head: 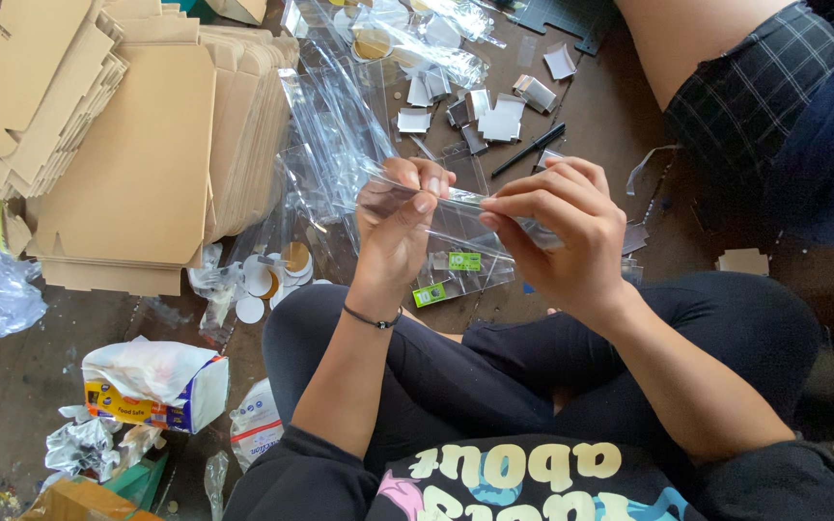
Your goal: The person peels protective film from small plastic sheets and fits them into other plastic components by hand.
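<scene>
A clear plastic sleeve (463,205) is held between both hands above my crossed legs. My left hand (396,227) pinches its left end, thumb pressed over the film, a thin black band on the wrist. My right hand (562,232) grips the right end with curled fingers. Under the hands lies more clear film with small green stickers (464,260) on it. A heap of clear plastic bags (340,135) spreads across the floor just beyond the hands.
Stacked flat cardboard blanks (137,145) fill the upper left. Small grey cards (494,116) and a black pen (530,150) lie ahead. Round white and gold discs (272,275) sit left of my knee. Another person's leg in plaid shorts (755,87) is upper right. A tissue pack (156,386) lies lower left.
</scene>
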